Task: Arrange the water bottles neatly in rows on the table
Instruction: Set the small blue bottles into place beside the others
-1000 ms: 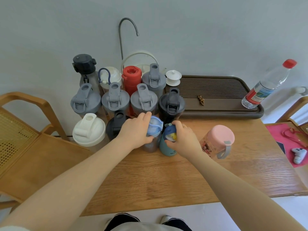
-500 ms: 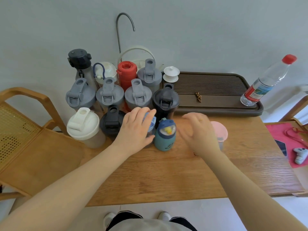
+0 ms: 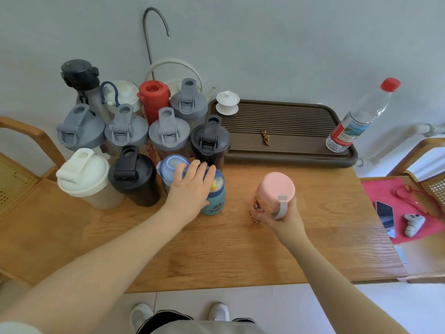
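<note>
Head view: left hand [image 3: 190,189] rests open atop the small teal plastic bottle [image 3: 214,201] (wooden surface [image 3: 240,249]); right hand [image 3: 284,213] grips the pink-lidded handled cup [image 3: 272,194].

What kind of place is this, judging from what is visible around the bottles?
Probably a home tea corner or small lounge: a slatted tea tray with a white lidded cup on the wooden table, a gooseneck water tap, and wooden cane chairs beside it.

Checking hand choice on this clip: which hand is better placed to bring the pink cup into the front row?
Right. The right hand already grips the pink cup, apart from the row. The left hand rests on the teal bottle, marking the row's end.
</note>
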`<control>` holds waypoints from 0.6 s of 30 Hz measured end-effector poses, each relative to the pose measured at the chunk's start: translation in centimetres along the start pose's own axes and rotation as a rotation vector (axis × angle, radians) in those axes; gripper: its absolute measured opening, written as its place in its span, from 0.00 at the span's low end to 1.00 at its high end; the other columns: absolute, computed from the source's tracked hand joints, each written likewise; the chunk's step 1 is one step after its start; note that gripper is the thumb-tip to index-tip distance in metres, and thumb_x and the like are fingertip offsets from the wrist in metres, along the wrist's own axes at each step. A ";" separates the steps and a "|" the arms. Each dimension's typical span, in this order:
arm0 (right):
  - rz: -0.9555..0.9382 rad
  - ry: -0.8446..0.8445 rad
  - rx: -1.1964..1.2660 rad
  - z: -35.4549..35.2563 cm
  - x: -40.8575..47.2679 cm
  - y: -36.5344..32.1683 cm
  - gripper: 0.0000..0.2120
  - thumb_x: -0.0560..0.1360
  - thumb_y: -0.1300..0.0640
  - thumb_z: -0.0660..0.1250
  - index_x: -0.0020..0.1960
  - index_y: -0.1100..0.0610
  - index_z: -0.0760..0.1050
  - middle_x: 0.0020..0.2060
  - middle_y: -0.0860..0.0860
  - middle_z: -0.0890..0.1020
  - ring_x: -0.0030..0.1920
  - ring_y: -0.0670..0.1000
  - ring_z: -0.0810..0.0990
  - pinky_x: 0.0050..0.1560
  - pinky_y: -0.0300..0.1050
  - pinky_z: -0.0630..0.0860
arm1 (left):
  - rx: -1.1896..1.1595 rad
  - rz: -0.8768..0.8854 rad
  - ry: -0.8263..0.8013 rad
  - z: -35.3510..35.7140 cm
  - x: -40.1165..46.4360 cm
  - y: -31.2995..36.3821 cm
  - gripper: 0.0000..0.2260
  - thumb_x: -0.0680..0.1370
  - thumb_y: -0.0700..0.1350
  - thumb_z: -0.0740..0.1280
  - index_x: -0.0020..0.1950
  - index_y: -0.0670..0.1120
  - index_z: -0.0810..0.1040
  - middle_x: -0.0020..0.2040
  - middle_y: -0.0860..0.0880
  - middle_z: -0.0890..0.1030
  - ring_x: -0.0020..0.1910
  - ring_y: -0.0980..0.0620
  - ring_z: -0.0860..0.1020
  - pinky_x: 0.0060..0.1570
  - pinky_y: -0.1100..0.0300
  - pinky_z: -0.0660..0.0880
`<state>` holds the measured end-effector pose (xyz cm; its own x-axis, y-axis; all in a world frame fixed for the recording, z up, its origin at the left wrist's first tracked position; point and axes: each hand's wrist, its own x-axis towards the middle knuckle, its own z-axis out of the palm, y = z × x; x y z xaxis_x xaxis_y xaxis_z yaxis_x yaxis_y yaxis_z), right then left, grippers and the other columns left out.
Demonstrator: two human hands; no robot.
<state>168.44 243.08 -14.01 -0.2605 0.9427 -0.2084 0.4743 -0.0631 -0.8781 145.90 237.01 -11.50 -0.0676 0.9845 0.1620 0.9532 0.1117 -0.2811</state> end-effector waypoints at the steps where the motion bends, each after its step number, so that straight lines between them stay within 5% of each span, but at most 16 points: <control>1: -0.004 0.005 -0.003 0.3 0.3 -0.3 0.39 0.65 0.59 0.76 0.69 0.52 0.57 0.58 0.45 0.69 0.58 0.47 0.68 0.53 0.43 0.68 | 0.005 -0.005 -0.003 0.0 0.0 0.1 0.41 0.52 0.57 0.79 0.62 0.43 0.75 0.56 0.46 0.80 0.58 0.46 0.77 0.56 0.48 0.59; 6: -0.105 -0.172 -0.129 1.9 1.5 -1.7 0.40 0.65 0.57 0.76 0.70 0.54 0.58 0.64 0.49 0.71 0.63 0.49 0.70 0.56 0.40 0.70 | -0.076 0.007 0.015 -0.7 0.3 0.0 0.37 0.49 0.58 0.80 0.54 0.42 0.79 0.48 0.47 0.82 0.51 0.47 0.80 0.60 0.44 0.70; 14: -0.179 -0.320 -0.130 -0.2 0.7 0.1 0.36 0.63 0.56 0.78 0.61 0.42 0.60 0.55 0.39 0.73 0.58 0.44 0.72 0.50 0.29 0.68 | -0.115 0.039 -0.008 -1.1 0.5 0.7 0.32 0.56 0.64 0.75 0.49 0.41 0.78 0.43 0.46 0.81 0.47 0.45 0.79 0.59 0.50 0.72; 18: -0.223 -0.413 -0.197 1.1 -0.8 -0.4 0.37 0.62 0.51 0.78 0.62 0.41 0.60 0.56 0.41 0.75 0.56 0.44 0.75 0.55 0.44 0.75 | -0.115 0.066 0.027 -1.4 1.1 1.7 0.27 0.61 0.60 0.72 0.51 0.42 0.78 0.44 0.46 0.81 0.48 0.45 0.79 0.62 0.49 0.68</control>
<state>167.55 241.97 -14.00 -0.6657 0.7152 -0.2128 0.5082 0.2258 -0.8311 147.89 238.08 -10.54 0.0033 0.9850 0.1727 0.9828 0.0286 -0.1823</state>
